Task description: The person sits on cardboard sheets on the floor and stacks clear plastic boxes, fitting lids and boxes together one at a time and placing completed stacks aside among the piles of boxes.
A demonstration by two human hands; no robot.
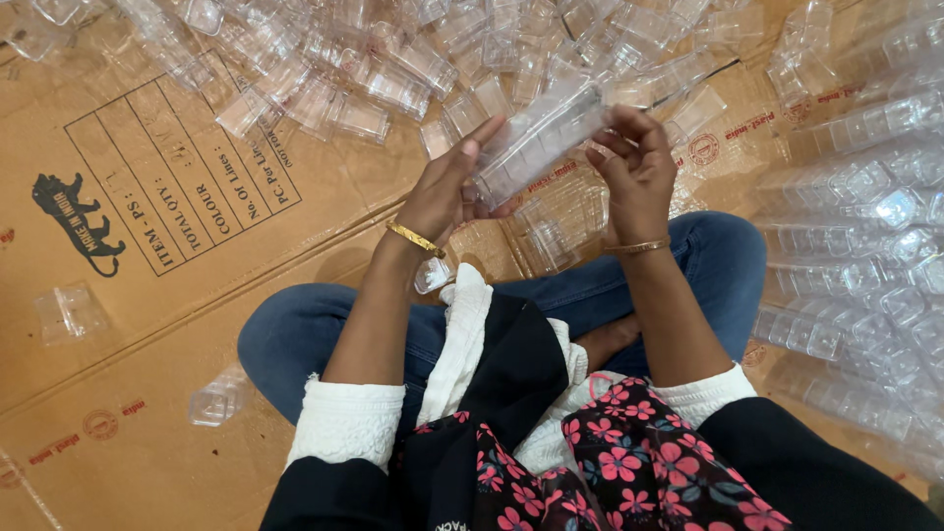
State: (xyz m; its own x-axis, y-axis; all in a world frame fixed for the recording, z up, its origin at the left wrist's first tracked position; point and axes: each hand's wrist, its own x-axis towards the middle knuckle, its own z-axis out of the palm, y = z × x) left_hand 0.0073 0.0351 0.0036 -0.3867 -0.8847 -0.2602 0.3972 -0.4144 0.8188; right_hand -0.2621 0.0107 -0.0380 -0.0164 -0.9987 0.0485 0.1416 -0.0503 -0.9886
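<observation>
Two hands at work above crossed legs in blue jeans [295, 344] | left hand [447, 192] and right hand [634, 172] each grasp an end of a nested stack of clear plastic cups [539, 138], held tilted | beyond, loose clear cups [374, 74] litter flattened cardboard [147, 295]; stacked rows [855, 246] at right.

Flattened brown cardboard [147, 324], blue jeans [295, 339], perhaps stacked clear trays [855, 246] at right.

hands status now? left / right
Left hand: closed on the clear stack, gripping its lower end.
Right hand: closed on the same stack, fingers pinching its upper end.
</observation>
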